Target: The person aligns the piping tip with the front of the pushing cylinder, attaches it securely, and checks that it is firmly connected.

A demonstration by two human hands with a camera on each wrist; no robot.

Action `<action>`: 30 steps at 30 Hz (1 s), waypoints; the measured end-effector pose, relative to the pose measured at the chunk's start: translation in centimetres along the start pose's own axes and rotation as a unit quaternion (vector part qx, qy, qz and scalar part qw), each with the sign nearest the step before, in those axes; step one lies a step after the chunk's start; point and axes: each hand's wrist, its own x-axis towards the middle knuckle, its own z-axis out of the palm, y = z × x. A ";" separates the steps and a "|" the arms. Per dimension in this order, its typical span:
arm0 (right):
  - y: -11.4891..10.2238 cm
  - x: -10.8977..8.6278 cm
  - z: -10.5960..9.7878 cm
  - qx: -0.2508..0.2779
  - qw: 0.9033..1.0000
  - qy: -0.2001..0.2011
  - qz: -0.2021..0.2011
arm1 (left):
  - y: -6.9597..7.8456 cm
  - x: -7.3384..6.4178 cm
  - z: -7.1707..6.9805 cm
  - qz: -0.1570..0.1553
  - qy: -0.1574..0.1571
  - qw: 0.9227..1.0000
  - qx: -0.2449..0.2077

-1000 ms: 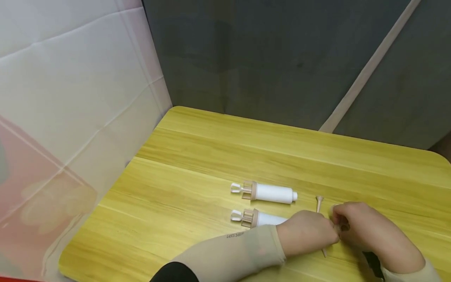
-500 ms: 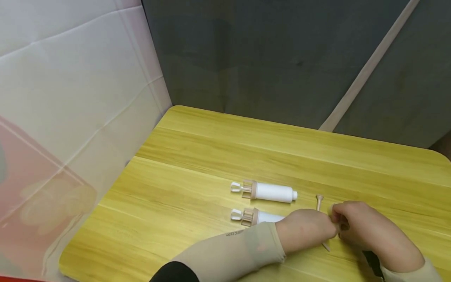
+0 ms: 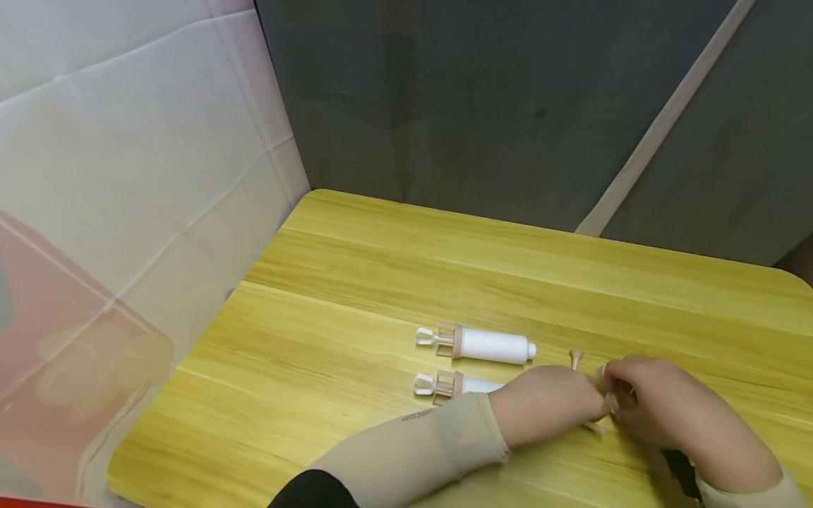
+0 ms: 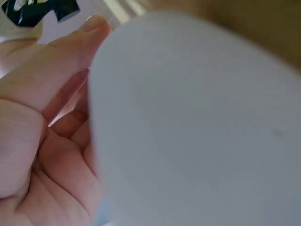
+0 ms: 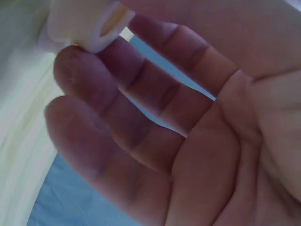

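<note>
In the head view my left hand (image 3: 540, 406) is brought up against my right hand (image 3: 667, 413). A thin beige rod tip (image 3: 594, 427) sticks out from beneath the left hand, whose grip on it is hidden. My right fingertips pinch a small hollow cream piece (image 5: 75, 26) with a round opening. The left wrist view has the left thumb (image 4: 56, 56) stretched upward, and a large blurred pale shape (image 4: 188, 122) covers its fingertips. Just beyond the hands lies a flared beige peg (image 3: 576, 358), partly covered by the left hand.
Two white syringe-like tubes with beige collars and white handles lie left of the hands: the farther tube (image 3: 495, 346) in full view, the nearer tube (image 3: 479, 385) partly behind the left forearm. The wood-patterned table (image 3: 330, 331) meets a dark curtain (image 3: 444, 106) at the back.
The rod tip under the left hand has swung up and to the right. Both hands have shifted slightly away from me, staying together. The tubes and flared peg stay put.
</note>
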 end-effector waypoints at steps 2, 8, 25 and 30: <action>0.2 -0.1 -0.4 0.000 1.000 0.015 -0.012 | -0.4 -0.2 -0.4 -0.002 0.015 1.000 -0.002; 0.6 -0.4 -1.4 0.037 0.989 0.090 -0.107 | -1.8 -0.8 -1.8 -0.021 0.025 0.997 -0.065; -0.3 -0.9 -2.2 0.061 0.974 0.147 -0.162 | -4.2 -2.2 -3.9 -0.029 0.059 0.987 -0.144; -0.4 -0.9 -2.3 0.079 0.969 0.149 -0.183 | -4.3 -2.1 -4.0 -0.020 0.072 0.985 -0.158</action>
